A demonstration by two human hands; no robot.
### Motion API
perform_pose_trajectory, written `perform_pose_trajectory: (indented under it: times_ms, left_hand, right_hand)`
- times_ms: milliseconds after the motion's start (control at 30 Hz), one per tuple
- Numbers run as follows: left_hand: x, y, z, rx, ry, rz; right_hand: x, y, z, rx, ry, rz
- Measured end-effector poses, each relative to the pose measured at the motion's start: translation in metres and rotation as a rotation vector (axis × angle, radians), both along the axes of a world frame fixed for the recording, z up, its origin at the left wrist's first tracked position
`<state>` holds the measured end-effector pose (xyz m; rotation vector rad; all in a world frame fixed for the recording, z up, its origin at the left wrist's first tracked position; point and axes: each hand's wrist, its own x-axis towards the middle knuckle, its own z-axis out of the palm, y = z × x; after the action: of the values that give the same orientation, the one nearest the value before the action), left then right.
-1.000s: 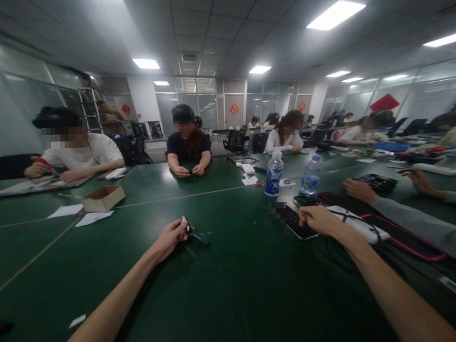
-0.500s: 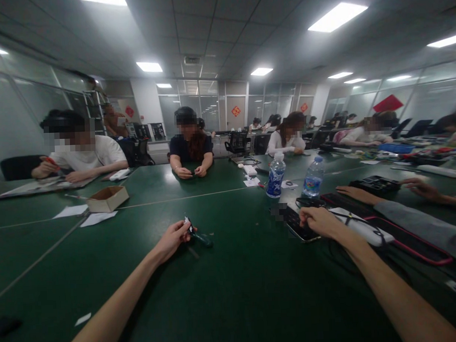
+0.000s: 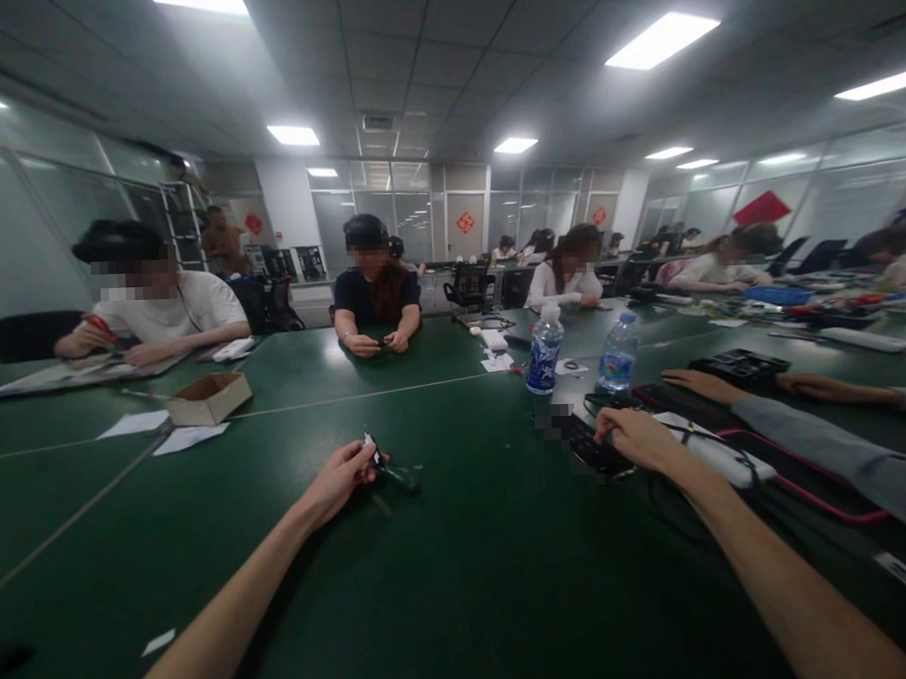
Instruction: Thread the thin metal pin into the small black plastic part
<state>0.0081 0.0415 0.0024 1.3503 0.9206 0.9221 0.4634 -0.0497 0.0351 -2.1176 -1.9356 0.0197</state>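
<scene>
A small dark tool (image 3: 392, 474) with a pale end is pinched at that end between the thumb and the fingers (image 3: 360, 460) of the left hand (image 3: 337, 482). Its dark body lies on the green bench (image 3: 468, 577) at about twelve o'clock from the person. The tool is judged light, stiff and narrow, so it is likely to roll or twist. It is best taken near the thicker pale end, where it is already held. What it is exactly cannot be told at this size.

At two o'clock the right hand (image 3: 635, 437) is laid over the near end of a dark flat device (image 3: 587, 452), with the fingers curled down. Whether they grip the device or only rest on it cannot be told. The device is judged smooth, slippery and fragile on its face, and better taken by its long edges. Just beside it, at three o'clock, a white pack (image 3: 714, 451) with a dark cable is seen.

At ten o'clock an open cardboard box (image 3: 208, 398) is set among loose paper sheets (image 3: 133, 423); its contents are hidden by its wall. At one o'clock two capped water bottles (image 3: 544, 351) are stood upright, near each other but apart, with water in both. Beyond the right hand, a co-worker's hand (image 3: 692, 381) is laid near a black tray (image 3: 737, 366), whose contents cannot be made out.
</scene>
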Motion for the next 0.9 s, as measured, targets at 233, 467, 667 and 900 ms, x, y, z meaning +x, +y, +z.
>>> perform_pose_trajectory:
  times_ms: [233,467,667,900]
  left_hand:
    - [-0.001,0.001,-0.001,0.001,0.0,0.0]
    - [0.002,-0.004,0.005,-0.028,-0.022,0.03]
    - [0.003,-0.002,0.004,-0.046,-0.025,0.047]
    - [0.001,0.001,0.0,-0.038,-0.027,0.033]
  right_hand:
    - [0.001,-0.002,0.003,0.071,0.011,-0.028]
    - [0.002,-0.001,-0.001,0.152,-0.036,-0.02]
    - [-0.004,-0.003,0.003,0.123,-0.04,0.003]
    - [-0.01,-0.008,0.011,0.034,0.049,0.058]
